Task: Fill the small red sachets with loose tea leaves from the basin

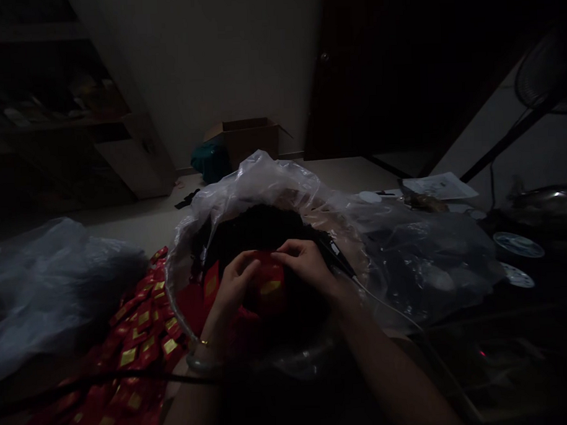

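Between my hands is a small red packet (270, 286) with a gold label, held upright by its top edge. My left hand (235, 277) pinches the packet's upper left corner, and my right hand (306, 264) grips the upper right corner with thumb and forefinger. Behind and below them lies a heap of dark, loose material (256, 229), too dim to make out, in a container lined with clear plastic (258, 176). More red packets lie beside my left hand inside the liner. A dark handheld device (338, 257) with a pale cord rests right of my right hand.
Many red packets with gold labels (145, 323) are piled left of the container. A clear plastic bag (58, 282) lies further left, another (429, 263) to the right. An open cardboard box (250, 139) and a teal bag (210, 162) stand by the wall. A fan (546, 73) is at upper right.
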Action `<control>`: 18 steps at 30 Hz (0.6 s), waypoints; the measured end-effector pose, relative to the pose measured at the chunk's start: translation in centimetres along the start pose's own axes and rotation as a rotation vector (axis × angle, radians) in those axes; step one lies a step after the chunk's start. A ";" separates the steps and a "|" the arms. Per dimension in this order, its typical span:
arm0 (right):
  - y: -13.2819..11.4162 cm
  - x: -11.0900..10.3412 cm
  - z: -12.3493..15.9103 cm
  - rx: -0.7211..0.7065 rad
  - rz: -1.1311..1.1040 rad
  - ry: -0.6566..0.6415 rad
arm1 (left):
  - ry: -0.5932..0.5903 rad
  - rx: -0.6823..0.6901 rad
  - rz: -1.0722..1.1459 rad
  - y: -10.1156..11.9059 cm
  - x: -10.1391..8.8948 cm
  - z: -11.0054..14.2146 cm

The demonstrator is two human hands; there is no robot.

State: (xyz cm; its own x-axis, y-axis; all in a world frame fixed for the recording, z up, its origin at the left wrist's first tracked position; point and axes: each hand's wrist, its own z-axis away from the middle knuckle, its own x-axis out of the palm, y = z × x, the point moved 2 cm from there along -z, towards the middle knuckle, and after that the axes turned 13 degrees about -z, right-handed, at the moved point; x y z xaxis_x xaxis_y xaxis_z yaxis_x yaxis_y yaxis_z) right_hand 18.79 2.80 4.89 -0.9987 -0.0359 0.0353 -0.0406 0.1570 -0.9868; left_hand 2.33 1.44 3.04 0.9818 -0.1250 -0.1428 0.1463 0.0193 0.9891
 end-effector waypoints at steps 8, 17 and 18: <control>-0.4 -0.2 0.0 0.003 -0.042 -0.030 | -0.298 -0.062 -0.051 -0.4 1.6 0.3; -0.5 0.3 0.2 0.058 0.021 -0.051 | -0.105 -0.077 -0.035 -1.6 2.1 -0.4; -0.4 0.4 0.3 0.051 0.032 -0.044 | -0.100 -0.086 -0.037 -1.9 2.3 -0.5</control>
State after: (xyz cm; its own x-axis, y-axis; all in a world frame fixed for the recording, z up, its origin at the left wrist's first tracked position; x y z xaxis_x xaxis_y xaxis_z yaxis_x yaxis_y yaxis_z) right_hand 18.40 2.43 5.29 -0.9971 -0.0756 -0.0021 -0.0061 0.1082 -0.9941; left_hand 4.37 1.58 0.85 0.9593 -0.2256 -0.1702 0.1960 0.0976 0.9757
